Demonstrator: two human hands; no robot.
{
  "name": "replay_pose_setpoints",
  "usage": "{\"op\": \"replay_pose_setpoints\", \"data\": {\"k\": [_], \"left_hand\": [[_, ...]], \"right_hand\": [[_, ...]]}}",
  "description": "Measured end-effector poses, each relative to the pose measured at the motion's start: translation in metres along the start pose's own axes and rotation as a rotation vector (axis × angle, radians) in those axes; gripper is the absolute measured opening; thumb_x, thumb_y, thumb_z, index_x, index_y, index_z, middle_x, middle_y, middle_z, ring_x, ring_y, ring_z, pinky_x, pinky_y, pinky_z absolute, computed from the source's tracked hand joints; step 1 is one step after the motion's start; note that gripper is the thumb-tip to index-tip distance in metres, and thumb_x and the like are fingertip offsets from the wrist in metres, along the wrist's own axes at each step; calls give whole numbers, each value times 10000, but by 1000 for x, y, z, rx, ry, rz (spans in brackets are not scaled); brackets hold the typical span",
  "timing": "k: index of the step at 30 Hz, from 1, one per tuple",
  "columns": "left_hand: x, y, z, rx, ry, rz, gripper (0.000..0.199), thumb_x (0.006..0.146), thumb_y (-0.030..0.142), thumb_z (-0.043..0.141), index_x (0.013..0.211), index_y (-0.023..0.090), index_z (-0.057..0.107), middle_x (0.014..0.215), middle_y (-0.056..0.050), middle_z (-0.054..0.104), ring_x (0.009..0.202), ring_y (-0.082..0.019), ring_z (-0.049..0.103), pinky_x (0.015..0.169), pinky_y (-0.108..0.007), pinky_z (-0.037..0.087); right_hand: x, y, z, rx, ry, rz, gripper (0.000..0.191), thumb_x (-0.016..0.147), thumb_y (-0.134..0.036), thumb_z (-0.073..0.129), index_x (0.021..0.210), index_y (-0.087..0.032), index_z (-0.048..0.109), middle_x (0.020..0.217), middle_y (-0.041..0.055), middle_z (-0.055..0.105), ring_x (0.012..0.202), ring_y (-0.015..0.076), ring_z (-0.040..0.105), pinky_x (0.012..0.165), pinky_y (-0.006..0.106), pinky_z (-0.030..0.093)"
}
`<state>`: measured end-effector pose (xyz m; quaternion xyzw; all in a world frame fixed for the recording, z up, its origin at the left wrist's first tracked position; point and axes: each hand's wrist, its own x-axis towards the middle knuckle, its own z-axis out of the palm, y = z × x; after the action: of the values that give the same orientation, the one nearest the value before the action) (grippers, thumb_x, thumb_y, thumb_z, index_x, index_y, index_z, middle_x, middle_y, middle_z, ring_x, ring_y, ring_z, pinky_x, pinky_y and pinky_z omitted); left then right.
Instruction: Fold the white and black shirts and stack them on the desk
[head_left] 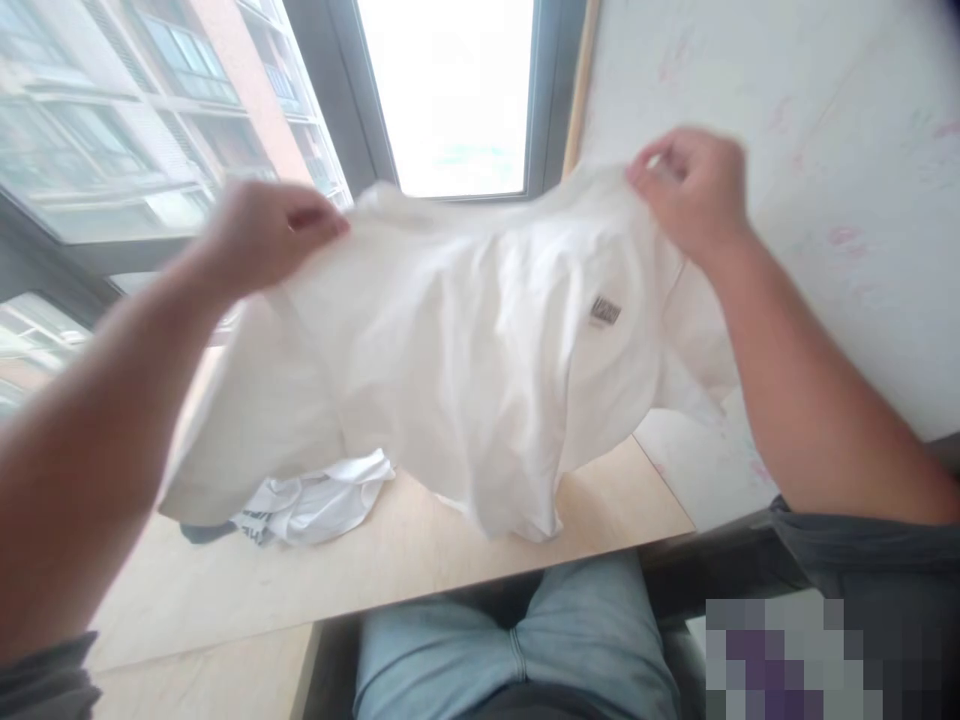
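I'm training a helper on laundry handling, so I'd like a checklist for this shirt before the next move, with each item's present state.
1. Left hand gripping the white shirt near one shoulder: ok.
2. Right hand gripping it near the other shoulder: ok.
3. Small dark print facing the wearer: ok.
4. Fabric smooth: not ok, folds run down the front.
5. Lower edge off the table: cannot tell.
6. Table free of other clothes: not ok, a crumpled white garment lies there.

Lettering (606, 311) on the white shirt (435, 330) and the crumpled garment (334, 508) below is unreadable.
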<state>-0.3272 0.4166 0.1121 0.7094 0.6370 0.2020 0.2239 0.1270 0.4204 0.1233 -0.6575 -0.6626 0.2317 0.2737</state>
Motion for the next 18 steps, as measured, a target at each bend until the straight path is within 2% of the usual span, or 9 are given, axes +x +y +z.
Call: {"op": "replay_pose_setpoints", "data": {"k": [1, 2, 4, 7, 9, 11, 14, 16, 18], "left_hand": [[-16, -8, 18, 35, -84, -38, 397, 786, 474, 733, 880, 88, 743, 694, 46, 617, 741, -90, 527, 937, -327, 443], [-35, -17, 37, 55, -163, -79, 374, 795, 485, 711, 856, 118, 750, 709, 35, 643, 712, -95, 529, 877, -300, 454], [-74, -34, 72, 24, -261, -152, 352, 796, 515, 675, 850, 177, 756, 774, 3, 699, 698, -132, 566, 748, -270, 454], [-119, -55, 108, -15, -354, -244, 341, 802, 532, 624, 841, 215, 743, 796, -19, 714, 695, -171, 592, 681, -277, 424], [-139, -63, 123, -21, -366, -314, 337, 842, 521, 552, 829, 219, 701, 748, -14, 678, 690, -180, 573, 669, -282, 398], [-154, -67, 136, 10, -310, -362, 324, 894, 479, 459, 789, 215, 616, 710, -16, 615, 683, -186, 533, 654, -294, 365], [-174, -68, 156, 66, -229, -410, 291, 936, 408, 355, 745, 226, 479, 688, -18, 533, 673, -193, 479, 648, -311, 326], [-185, -69, 165, 74, -238, -417, 283, 936, 410, 355, 739, 231, 450, 676, -12, 510, 673, -192, 470, 647, -308, 321], [-194, -72, 167, 64, -288, -411, 303, 925, 450, 389, 732, 229, 464, 649, -1, 504, 666, -185, 474, 640, -296, 325]], "right_hand": [[-22, 13, 19, -35, -48, 31, 284, 883, -318, 646, 946, -54, 733, 880, 48, 705, 884, 120, 609, 798, 268, 426], [-45, 27, 37, 26, -157, 85, 255, 856, -313, 677, 886, -69, 743, 819, 47, 714, 807, 125, 614, 759, 267, 449], [-84, 57, 63, 178, -349, 214, 247, 824, -345, 702, 905, -118, 758, 817, 47, 734, 751, 149, 639, 717, 275, 489], [-126, 94, 80, 349, -666, 323, 336, 780, -364, 726, 1072, -200, 754, 927, 47, 753, 804, 187, 678, 734, 309, 536], [-146, 110, 84, 385, -792, 336, 426, 761, -349, 725, 1170, -230, 723, 1010, 53, 744, 876, 207, 683, 774, 336, 551], [-167, 121, 92, 307, -790, 336, 426, 757, -339, 705, 1169, -230, 715, 1032, 58, 734, 909, 215, 675, 797, 345, 544], [-201, 132, 115, 2, -686, 304, 204, 803, -347, 629, 906, -203, 732, 862, 53, 719, 817, 210, 649, 760, 330, 500], [-222, 141, 131, -147, -625, 286, 211, 855, -338, 548, 801, -187, 686, 800, 65, 697, 778, 212, 622, 736, 332, 466], [-236, 149, 141, -175, -561, 309, 244, 893, -327, 478, 865, -171, 663, 856, 88, 702, 805, 218, 617, 741, 336, 450]]}}
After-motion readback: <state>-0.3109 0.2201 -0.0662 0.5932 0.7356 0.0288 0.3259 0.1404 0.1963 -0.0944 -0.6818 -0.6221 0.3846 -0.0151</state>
